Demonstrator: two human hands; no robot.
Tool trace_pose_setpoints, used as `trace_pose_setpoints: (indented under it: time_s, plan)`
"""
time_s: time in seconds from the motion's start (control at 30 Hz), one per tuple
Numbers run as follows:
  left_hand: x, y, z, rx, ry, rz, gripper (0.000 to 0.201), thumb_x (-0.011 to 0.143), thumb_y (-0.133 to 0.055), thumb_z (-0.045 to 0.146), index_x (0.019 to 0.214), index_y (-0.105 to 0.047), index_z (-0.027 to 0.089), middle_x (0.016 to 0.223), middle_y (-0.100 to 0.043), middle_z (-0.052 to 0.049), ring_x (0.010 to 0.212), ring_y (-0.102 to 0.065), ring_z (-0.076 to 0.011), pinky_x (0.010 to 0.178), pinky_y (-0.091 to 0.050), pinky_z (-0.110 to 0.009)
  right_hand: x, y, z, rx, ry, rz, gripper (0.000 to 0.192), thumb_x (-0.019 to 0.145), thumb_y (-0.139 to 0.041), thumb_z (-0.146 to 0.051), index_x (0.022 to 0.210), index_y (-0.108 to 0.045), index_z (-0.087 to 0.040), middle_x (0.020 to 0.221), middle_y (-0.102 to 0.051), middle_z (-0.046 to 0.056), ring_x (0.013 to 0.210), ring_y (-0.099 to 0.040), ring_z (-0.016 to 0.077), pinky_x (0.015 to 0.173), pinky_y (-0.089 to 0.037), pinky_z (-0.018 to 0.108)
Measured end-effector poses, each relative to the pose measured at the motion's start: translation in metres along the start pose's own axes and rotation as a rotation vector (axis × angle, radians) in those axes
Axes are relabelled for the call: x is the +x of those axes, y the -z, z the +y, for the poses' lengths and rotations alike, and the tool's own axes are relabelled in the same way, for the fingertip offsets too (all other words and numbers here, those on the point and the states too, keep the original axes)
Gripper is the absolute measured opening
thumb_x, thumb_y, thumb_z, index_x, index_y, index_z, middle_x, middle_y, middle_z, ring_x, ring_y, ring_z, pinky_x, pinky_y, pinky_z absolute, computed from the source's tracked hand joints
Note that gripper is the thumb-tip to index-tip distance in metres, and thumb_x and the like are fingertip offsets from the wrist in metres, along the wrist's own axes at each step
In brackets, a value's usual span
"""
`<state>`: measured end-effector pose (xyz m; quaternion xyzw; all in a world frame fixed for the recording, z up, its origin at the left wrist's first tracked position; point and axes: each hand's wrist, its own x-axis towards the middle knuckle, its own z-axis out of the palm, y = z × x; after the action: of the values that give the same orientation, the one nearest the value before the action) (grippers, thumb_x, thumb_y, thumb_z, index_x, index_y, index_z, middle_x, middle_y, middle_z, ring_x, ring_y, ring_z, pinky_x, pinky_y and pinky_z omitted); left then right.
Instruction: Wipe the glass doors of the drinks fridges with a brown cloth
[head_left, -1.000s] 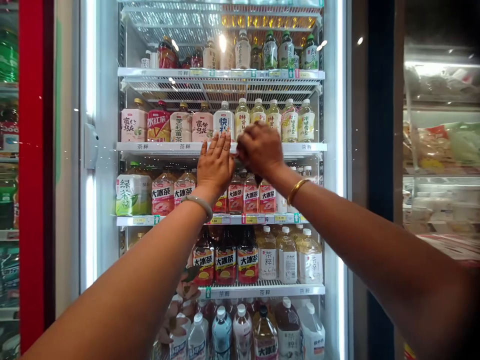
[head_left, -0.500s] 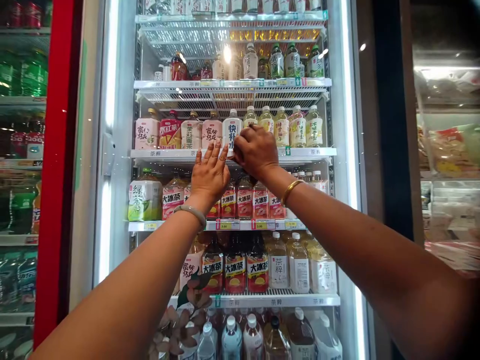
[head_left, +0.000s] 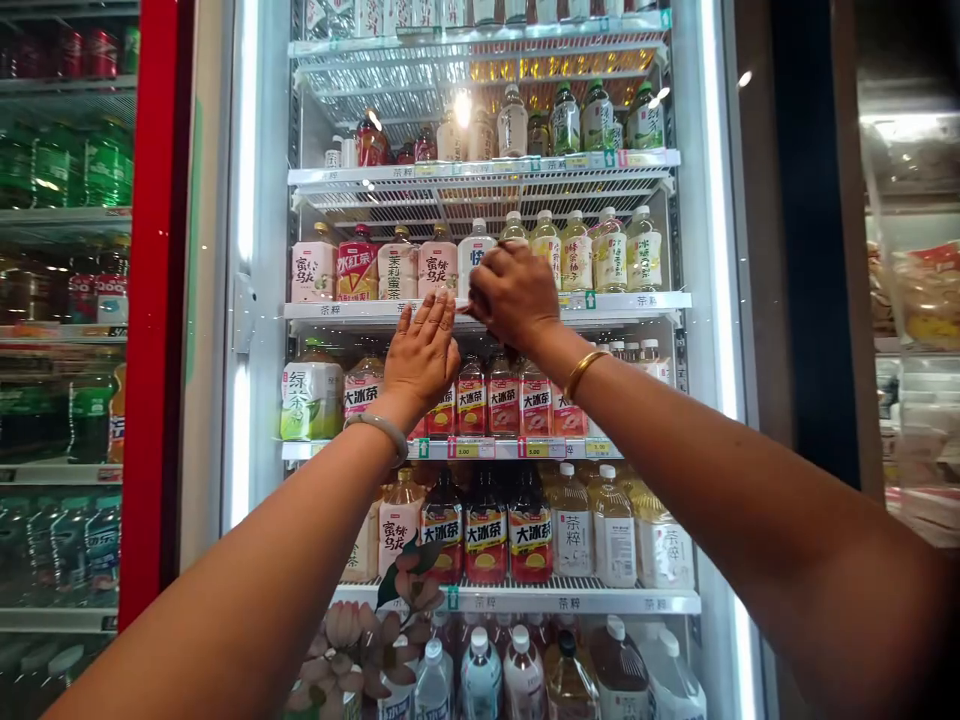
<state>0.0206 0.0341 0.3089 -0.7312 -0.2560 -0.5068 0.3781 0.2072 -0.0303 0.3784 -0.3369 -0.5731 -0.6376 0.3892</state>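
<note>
Both hands met at the front edge of the fridge shelf (head_left: 360, 309): my left hand (head_left: 422, 352) lay flat, fingers together, bracing the price strip (head_left: 630, 300), while my right hand (head_left: 514, 295) curled closed there, pinching something hidden beneath the white bottle (head_left: 472, 252).

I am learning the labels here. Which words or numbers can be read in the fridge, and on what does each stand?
"大冰茶": red-labelled bottles on the lower shelf.
"绿茶": big green-labelled bottle.
"茶粹": shelf-edge strip, also pale bottle.
"水红茶", roughly: red bottle.
Yellow price tags: too small to read surely.
Top-shelf labels: blurred.
</note>
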Motion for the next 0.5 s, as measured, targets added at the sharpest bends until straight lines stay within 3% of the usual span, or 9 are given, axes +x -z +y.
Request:
trace_pose_setpoints:
  time_s: [0.1,0.2,0.27,0.33,0.43,0.5]
  plan:
    - [-0.005,0.001,-0.008,-0.001,0.079,0.028,0.069,0.099,-0.036,0.030,0.163,-0.030,0.004,0.172,-0.026,-0.017,0.163,-0.021,-0.0294,0.136,-0.016,-0.052,-0.024,0.008,-0.017,0.048,0.298,-0.059,0.023,0.103,-0.048,-0.034,0.108,-0.069,-0.024,0.124,-0.071,0.008,0.130,-0.051,0.0342,0.092,-0.041,0.048]
    - [-0.010,0.005,-0.017,-0.017,0.018,-0.009,0.068,0.100,-0.035,0.030,0.162,-0.031,0.004,0.172,-0.025,-0.017,0.163,-0.020,-0.0283,0.136,-0.017,-0.049,-0.044,0.021,0.000,0.081,0.525,-0.122,0.021,0.102,-0.051,-0.034,0.111,-0.069,-0.029,0.124,-0.072,0.003,0.131,-0.051,0.0299,0.092,-0.040,0.045]
    - [-0.011,0.006,-0.022,-0.022,-0.014,-0.024,0.067,0.101,-0.034,0.030,0.162,-0.032,0.005,0.172,-0.025,-0.017,0.164,-0.019,-0.0276,0.136,-0.016,-0.049,-0.037,0.021,0.013,0.061,0.467,-0.134,0.022,0.101,-0.052,-0.035,0.112,-0.070,-0.029,0.125,-0.072,0.005,0.129,-0.051,0.0312,0.090,-0.039,0.046]
    - [-0.010,0.006,-0.023,-0.020,-0.018,-0.020,0.067,0.100,-0.035,0.030,0.163,-0.031,0.007,0.173,-0.024,-0.015,0.164,-0.018,-0.0266,0.136,-0.016,-0.049,-0.018,0.013,0.010,0.022,0.268,-0.116,0.024,0.101,-0.051,-0.035,0.111,-0.071,-0.027,0.125,-0.071,0.009,0.127,-0.051,0.0339,0.090,-0.039,0.048]
    - [-0.011,0.004,-0.024,-0.013,0.012,0.009,0.067,0.100,-0.035,0.030,0.164,-0.030,0.010,0.173,-0.026,-0.013,0.163,-0.019,-0.0260,0.136,-0.015,-0.050,0.005,-0.004,-0.024,0.001,0.064,-0.067,0.025,0.102,-0.047,-0.030,0.108,-0.071,-0.024,0.125,-0.070,0.011,0.128,-0.050,0.0358,0.092,-0.039,0.051]
    - [-0.013,0.004,-0.027,-0.009,0.055,0.030,0.067,0.100,-0.036,0.030,0.164,-0.031,0.011,0.172,-0.028,-0.012,0.163,-0.021,-0.0269,0.136,-0.016,-0.051,0.001,-0.008,-0.050,0.017,0.131,-0.049,0.027,0.104,-0.045,-0.029,0.109,-0.070,-0.023,0.125,-0.071,0.011,0.130,-0.049,0.0347,0.094,-0.039,0.050]
